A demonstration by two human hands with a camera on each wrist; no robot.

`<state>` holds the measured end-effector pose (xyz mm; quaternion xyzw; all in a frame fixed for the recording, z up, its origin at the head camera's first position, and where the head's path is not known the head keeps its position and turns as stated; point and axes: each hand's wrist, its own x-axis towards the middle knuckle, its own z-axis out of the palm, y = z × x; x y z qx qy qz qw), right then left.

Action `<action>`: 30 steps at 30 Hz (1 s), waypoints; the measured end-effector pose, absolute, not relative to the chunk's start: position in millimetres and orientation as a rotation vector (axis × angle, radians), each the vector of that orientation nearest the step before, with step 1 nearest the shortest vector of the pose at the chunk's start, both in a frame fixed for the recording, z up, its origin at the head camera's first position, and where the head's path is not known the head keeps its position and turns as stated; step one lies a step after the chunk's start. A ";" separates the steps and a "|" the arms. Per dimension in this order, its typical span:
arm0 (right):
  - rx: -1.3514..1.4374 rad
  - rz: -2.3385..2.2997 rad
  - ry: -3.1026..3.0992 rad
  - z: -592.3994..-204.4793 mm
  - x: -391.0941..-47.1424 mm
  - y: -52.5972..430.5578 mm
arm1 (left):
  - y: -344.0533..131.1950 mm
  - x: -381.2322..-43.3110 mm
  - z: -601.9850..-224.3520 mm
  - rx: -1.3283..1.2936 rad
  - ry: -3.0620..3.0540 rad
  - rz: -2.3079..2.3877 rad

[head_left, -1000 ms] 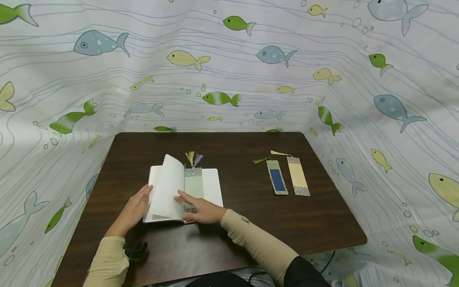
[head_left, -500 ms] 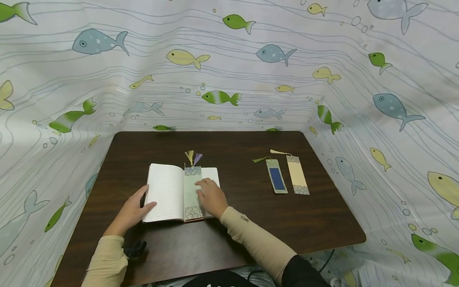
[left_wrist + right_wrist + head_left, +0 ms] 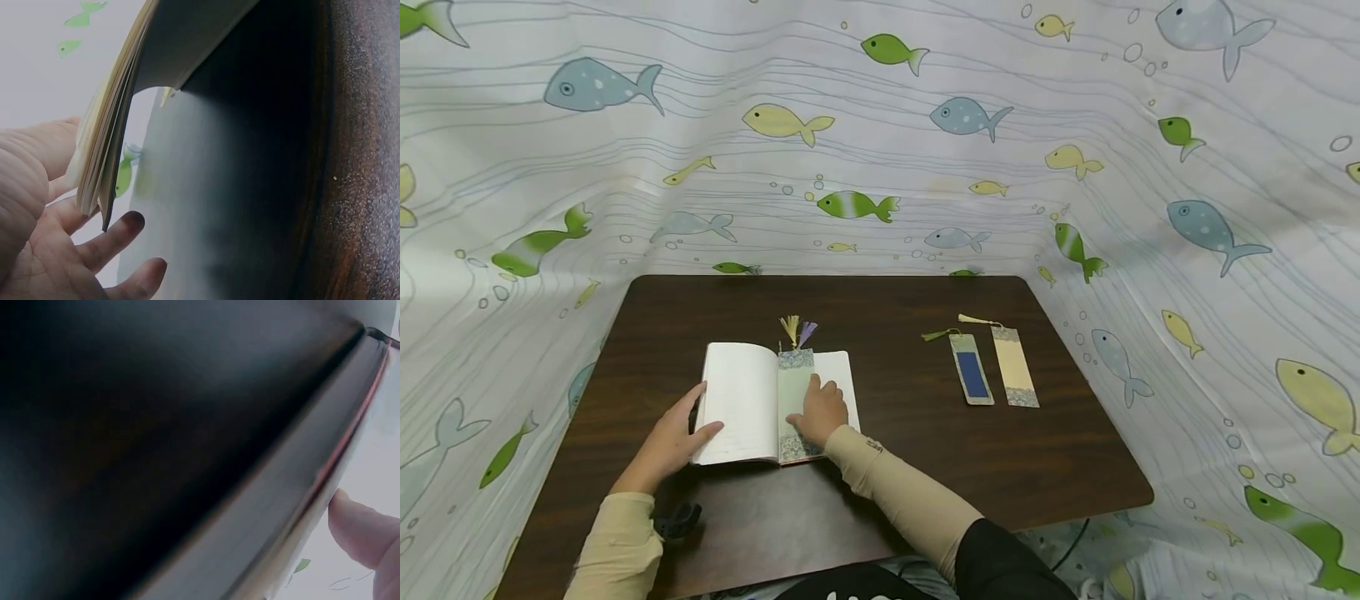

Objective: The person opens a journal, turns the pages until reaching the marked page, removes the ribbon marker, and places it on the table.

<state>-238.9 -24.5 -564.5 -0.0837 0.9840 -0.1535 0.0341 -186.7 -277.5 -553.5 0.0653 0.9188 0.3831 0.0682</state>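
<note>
An open notebook (image 3: 741, 404) with blank-looking pages lies on the table. My left hand (image 3: 662, 446) holds its left edge, thumb over the page and fingers beneath; the left wrist view shows the page edges (image 3: 100, 150) between thumb and fingers. Along the notebook's middle lies a pale green bookmark (image 3: 795, 387) with patterned ends. A yellow tassel (image 3: 789, 327) and a purple tassel (image 3: 807, 332) stick out above it. My right hand (image 3: 823, 414) rests over the bookmark and right page, thumb and index finger spread on the bookmark. The right wrist view shows the thumb (image 3: 359, 528) against the notebook.
To the right lie a bookmark with a blue panel (image 3: 972, 373) and green tassel, and a cream bookmark (image 3: 1015, 367) with a pale tassel. A small black object (image 3: 677, 522) sits by the left forearm. A fish-print curtain (image 3: 880, 150) surrounds the dark table (image 3: 910, 475).
The upright page has turned down onto the left side, uncovering the green bookmark. My right hand has moved from the page onto the bookmark, its index finger now pointing away. The left hand stays at the edge.
</note>
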 end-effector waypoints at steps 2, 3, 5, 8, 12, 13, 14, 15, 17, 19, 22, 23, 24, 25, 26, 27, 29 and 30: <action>-0.249 -0.607 2.969 -564.9 -240.2 -25.4 | -278.1 -186.1 -554.1 0.195 2.767 1.155; -0.256 -0.704 2.922 -564.4 -241.1 -24.1 | -278.3 -185.7 -554.2 0.193 2.765 1.154; -0.280 -0.870 2.818 -563.5 -244.1 -18.9 | -279.3 -185.9 -554.3 0.194 2.762 1.154; -0.349 -1.056 2.685 -561.9 -251.2 -5.5 | -279.2 -186.3 -553.3 0.194 2.754 1.163; -0.386 -1.185 2.610 -560.5 -262.5 26.0 | -279.5 -186.5 -550.2 0.195 2.753 1.163; -0.388 -1.217 2.601 -559.4 -265.6 37.7 | -279.9 -186.4 -549.5 0.194 2.756 1.160; -0.381 -1.247 2.595 -559.2 -269.2 50.7 | -280.3 -186.2 -549.0 0.192 2.759 1.155; -0.370 -1.272 2.597 -558.7 -272.9 64.8 | -280.7 -185.8 -548.6 0.189 2.762 1.149; -0.334 -1.275 2.629 -559.5 -280.6 96.2 | -280.8 -185.0 -548.3 0.187 2.769 1.136; -0.272 -1.231 2.687 -560.7 -286.3 127.7 | -281.1 -184.6 -548.3 0.188 2.772 1.125; -0.147 -1.093 2.796 -563.5 -290.8 168.8 | -280.7 -184.5 -548.2 0.185 2.771 1.121; -0.111 -1.034 2.834 -564.2 -291.7 179.5 | -280.8 -184.8 -548.0 0.184 2.771 1.120; -0.084 -0.973 2.869 -564.1 -292.1 188.3 | -280.6 -184.9 -548.0 0.182 2.771 1.123; -0.062 -0.899 2.901 -564.6 -292.5 195.4 | -280.4 -185.0 -547.6 0.181 2.771 1.124; -0.049 -0.821 2.932 -564.9 -292.9 200.8 | -280.3 -185.0 -547.3 0.182 2.772 1.124; -0.033 -0.758 2.948 -565.0 -292.8 204.6 | -280.0 -185.0 -547.3 0.189 2.773 1.125; -0.014 -0.653 2.964 -564.5 -292.8 208.5 | -279.6 -185.1 -546.5 0.201 2.772 1.134; -0.014 -0.598 2.972 -564.2 -292.7 209.2 | -279.2 -185.2 -546.4 0.205 2.769 1.141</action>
